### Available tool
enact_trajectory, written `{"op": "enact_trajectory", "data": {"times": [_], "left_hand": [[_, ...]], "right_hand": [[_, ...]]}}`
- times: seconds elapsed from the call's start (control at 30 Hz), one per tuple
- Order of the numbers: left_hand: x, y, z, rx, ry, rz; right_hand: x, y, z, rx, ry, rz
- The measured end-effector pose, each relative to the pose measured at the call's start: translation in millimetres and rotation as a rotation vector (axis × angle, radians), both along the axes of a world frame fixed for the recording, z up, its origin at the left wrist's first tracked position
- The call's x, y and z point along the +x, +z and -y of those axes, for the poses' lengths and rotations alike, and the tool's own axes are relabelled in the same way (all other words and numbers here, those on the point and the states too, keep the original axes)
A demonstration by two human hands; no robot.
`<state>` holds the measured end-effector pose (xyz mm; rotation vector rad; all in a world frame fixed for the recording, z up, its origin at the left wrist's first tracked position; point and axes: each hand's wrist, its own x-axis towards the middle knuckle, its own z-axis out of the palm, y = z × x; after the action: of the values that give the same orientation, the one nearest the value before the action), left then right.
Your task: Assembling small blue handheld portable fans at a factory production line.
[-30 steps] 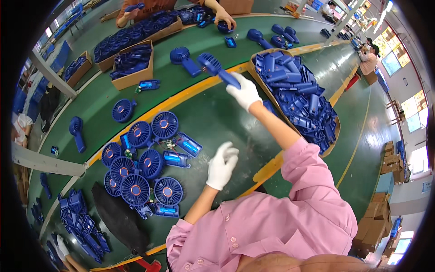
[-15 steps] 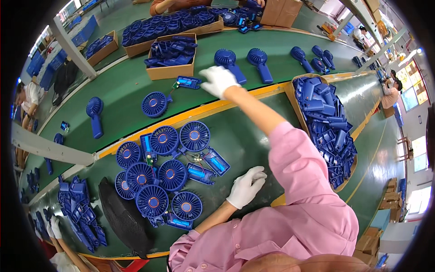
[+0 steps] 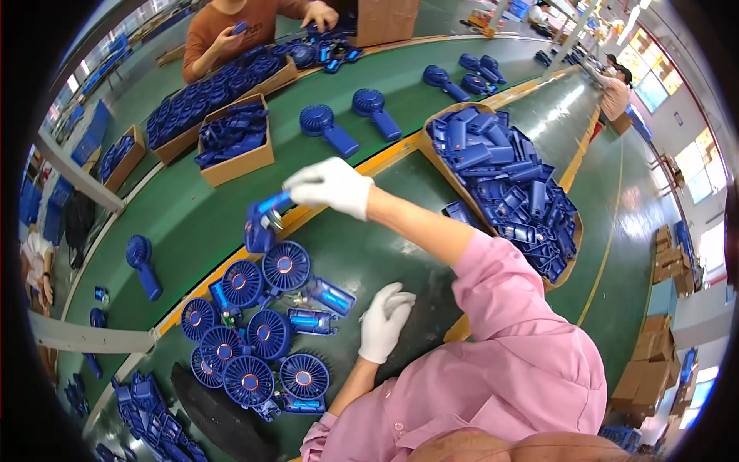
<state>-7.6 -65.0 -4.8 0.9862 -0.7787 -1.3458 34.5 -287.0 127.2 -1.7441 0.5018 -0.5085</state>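
My right hand (image 3: 329, 187), in a white glove, grips the handle end of an opened handheld fan (image 3: 257, 233). The fan hangs tilted over the yellow bench edge, its blue battery and wiring exposed. My left hand (image 3: 386, 323), also gloved, rests low over the green worktop with its fingers loosely bent and apart; nothing shows in them. Beside it lies an open fan handle (image 3: 329, 295) with a blue battery inside. A cluster of round blue fan heads (image 3: 269, 335) covers the bench to the left, some with open handles attached.
A carton of blue handle shells (image 3: 499, 158) stands to the right. Closed fans (image 3: 327, 131) lie on the green conveyor (image 3: 192, 212), beside a small box of blue parts (image 3: 246, 163). A black mesh item (image 3: 212, 412) and loose shells (image 3: 154, 416) lie left. Across, a person in brown (image 3: 231, 38) handles parts.
My right hand has picked up the opened fan from the conveyor and brought it leftward to the bench edge. The view has shifted, and the person opposite now shows more fully.
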Motion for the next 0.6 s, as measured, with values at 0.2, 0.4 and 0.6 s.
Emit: {"op": "enact_trajectory", "data": {"times": [0.2, 0.4, 0.6], "left_hand": [[12, 2, -4, -0.079, 0.048, -0.508], [0, 9, 1, 0.029, 0.103, -0.5], [1, 29, 28, 0.156, -0.034, -0.277]], "right_hand": [[-125, -10, -54, -0.559, 0.26, -0.072], [-171, 21, 4, -0.68, 0.575, -0.276], [-283, 25, 320, -0.817, -0.596, -0.766]]}}
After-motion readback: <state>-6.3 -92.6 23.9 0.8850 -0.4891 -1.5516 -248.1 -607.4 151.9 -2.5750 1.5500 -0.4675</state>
